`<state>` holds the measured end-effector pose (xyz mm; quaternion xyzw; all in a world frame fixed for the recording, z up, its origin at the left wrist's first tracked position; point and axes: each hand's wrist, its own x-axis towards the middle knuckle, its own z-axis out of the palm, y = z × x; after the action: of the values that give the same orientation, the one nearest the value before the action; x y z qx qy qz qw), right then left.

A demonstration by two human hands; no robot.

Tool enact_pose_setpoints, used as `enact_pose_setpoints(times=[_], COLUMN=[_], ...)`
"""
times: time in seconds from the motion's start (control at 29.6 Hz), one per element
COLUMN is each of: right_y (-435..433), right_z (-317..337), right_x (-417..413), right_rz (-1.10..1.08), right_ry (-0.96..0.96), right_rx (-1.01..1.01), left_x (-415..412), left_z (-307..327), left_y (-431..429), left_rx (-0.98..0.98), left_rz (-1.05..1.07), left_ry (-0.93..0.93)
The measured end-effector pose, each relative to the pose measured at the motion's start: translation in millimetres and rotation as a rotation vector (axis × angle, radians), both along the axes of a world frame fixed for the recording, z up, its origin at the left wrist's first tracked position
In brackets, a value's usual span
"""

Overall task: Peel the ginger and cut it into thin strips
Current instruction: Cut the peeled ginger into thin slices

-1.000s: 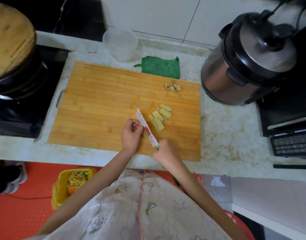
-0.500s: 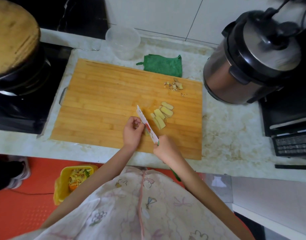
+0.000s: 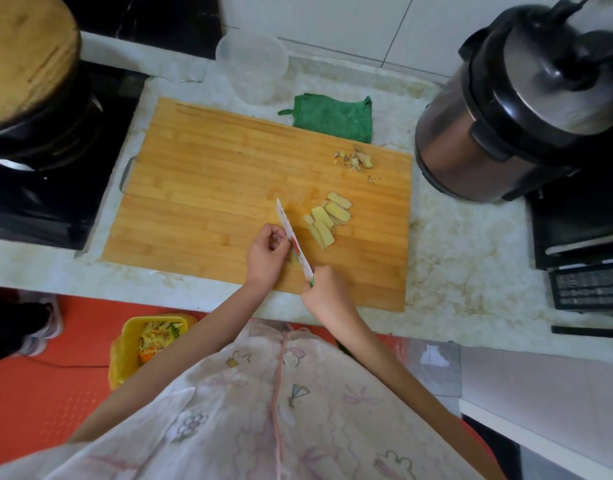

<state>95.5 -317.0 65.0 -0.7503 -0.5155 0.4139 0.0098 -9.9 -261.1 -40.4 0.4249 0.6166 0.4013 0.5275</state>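
One pale marble counter (image 3: 471,244) above a red floor (image 3: 38,393). Bamboo cutting board (image 3: 211,188) lies on it, pressure cooker (image 3: 499,109) at right. Ginger slices (image 3: 327,220) lie fanned on the board, just right of the knife (image 3: 293,239). Right hand (image 3: 324,296): fingers wrapped round knife handle. Left hand (image 3: 265,258): fingers curled, pinning small ginger piece (image 3: 293,259) against blade; piece mostly hidden.

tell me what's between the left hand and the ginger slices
In the head view, the knife blade, held by the right hand, stands between the left hand and the ginger slices; from blade to slices the cutting board is bare.
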Motion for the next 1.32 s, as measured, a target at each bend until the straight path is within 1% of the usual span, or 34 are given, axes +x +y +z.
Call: enact_pose_setpoints(times=[0.17, 0.37, 0.78, 0.91, 1.08, 1.32], right_y=[0, -15, -8, -12, -8, -15], right_z=[-3, -4, -3, -10, -13, -15], right_x=[-1, 3, 0, 0, -7, -12], right_rz=[-0.018, 0.038, 0.037, 0.015, -0.043, -0.080], right_ry=[0.029, 0.007, -0.002, -0.001, 0.042, 0.042], right_rx=[0.025, 0.066, 0.062, 0.088, 0.105, 0.117], left_x=[1, 0, -1, -1, -3, -4], left_z=[3, 2, 0, -2, -3, -6], left_y=[0, -4, -4, -6, -1, -3], left_rx=[0.011, 0.024, 0.047, 0.069, 0.041, 0.065], left_rz=[0.007, -0.011, -0.022, -0.055, -0.028, -0.011], left_ry=[0.006, 0.045, 0.010, 0.036, 0.021, 0.021])
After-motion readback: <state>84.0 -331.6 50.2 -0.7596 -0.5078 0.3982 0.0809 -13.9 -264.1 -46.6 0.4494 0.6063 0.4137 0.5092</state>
